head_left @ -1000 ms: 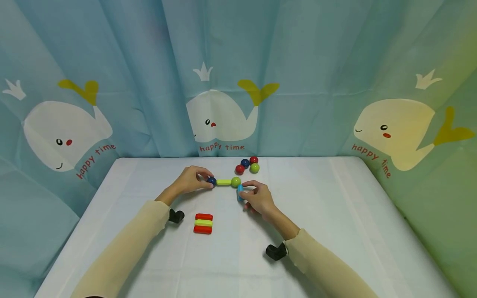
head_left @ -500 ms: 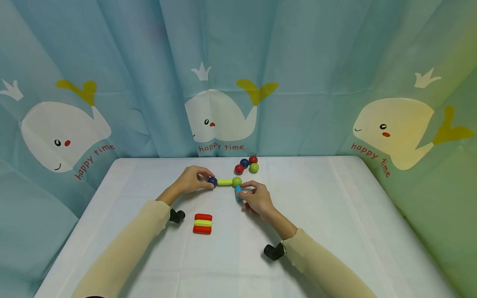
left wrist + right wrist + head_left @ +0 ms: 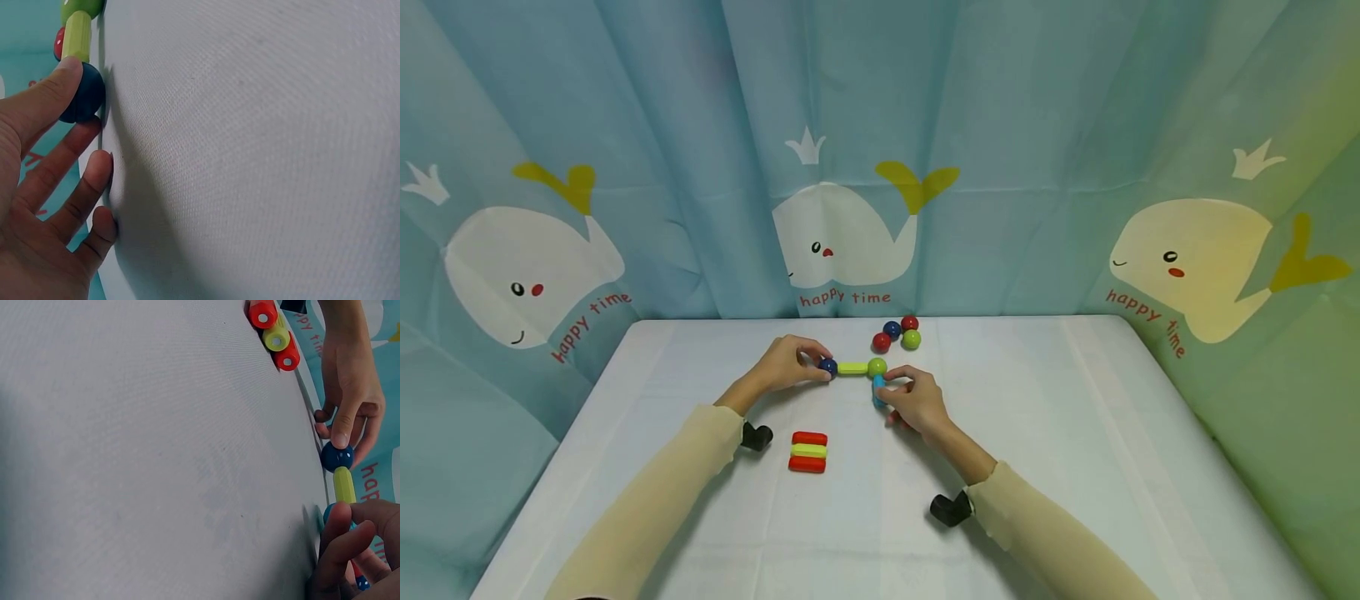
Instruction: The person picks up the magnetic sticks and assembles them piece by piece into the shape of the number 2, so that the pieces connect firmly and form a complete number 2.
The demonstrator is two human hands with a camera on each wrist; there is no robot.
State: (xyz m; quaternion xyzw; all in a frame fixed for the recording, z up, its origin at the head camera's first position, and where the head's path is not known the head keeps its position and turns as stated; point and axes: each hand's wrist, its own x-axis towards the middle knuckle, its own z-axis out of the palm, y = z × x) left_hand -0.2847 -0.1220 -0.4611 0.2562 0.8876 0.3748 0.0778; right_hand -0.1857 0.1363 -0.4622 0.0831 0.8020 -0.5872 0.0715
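My left hand (image 3: 786, 363) pinches a dark blue ball (image 3: 89, 97) between thumb and finger. From that ball a yellow-green rod (image 3: 852, 368) runs right to a lime green ball (image 3: 877, 367), the three in one line on the table. A light blue rod (image 3: 878, 392) points from the green ball toward the near side; its far end appears to touch the ball. My right hand (image 3: 917, 400) grips this blue rod with thumb and fingers. In the right wrist view, the right fingers hide most of the rod and the green ball.
Behind the joined pieces lie two red balls (image 3: 882, 342), a dark blue ball (image 3: 892, 330) and a green ball (image 3: 912, 339). Nearer me, two red rods (image 3: 807, 465) flank a yellow-green rod (image 3: 808, 451). A curtain with whales (image 3: 850, 233) hangs behind the white table (image 3: 1037, 417).
My right hand has shifted slightly left with the blue rod, whose far end now sits against the green ball. The left hand keeps its hold on the dark blue ball.
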